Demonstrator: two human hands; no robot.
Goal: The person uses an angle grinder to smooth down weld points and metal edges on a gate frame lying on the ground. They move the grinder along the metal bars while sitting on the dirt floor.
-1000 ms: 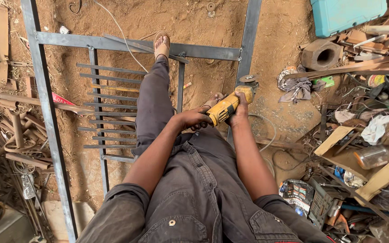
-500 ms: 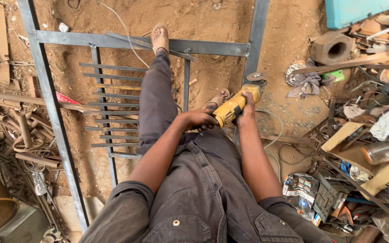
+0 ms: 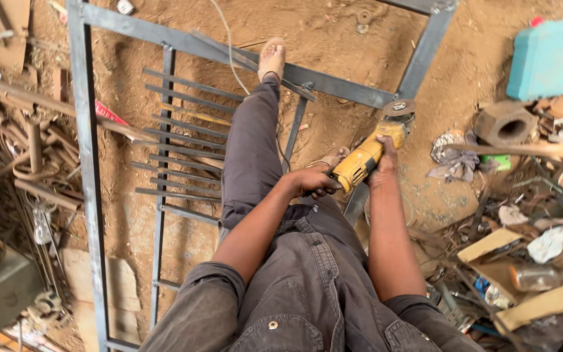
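Note:
I hold a yellow angle grinder [image 3: 369, 153] with both hands over a grey steel frame [image 3: 86, 163] lying on the dirt. My left hand [image 3: 313, 182] grips its rear handle. My right hand [image 3: 386, 156] is wrapped around the body near the head. The grinder's disc [image 3: 400, 108] sits at the frame's right upright, where it joins the cross bar [image 3: 333, 85]. My left leg stretches forward and its sandalled foot [image 3: 272, 58] rests on that cross bar. The other sandalled foot shows just beside the grinder.
A row of thin flat slats [image 3: 184, 140] is welded inside the frame on the left. Scrap metal and rods pile at the left [image 3: 27, 156]. At the right lie a turquoise box [image 3: 552, 58], a concrete block with a hole [image 3: 506, 124], rags, cardboard and a plastic bottle [image 3: 535, 277].
The view has moved in closer and shifted. The grinder stays in both hands, its disc still at the frame's right upright near the corner joint.

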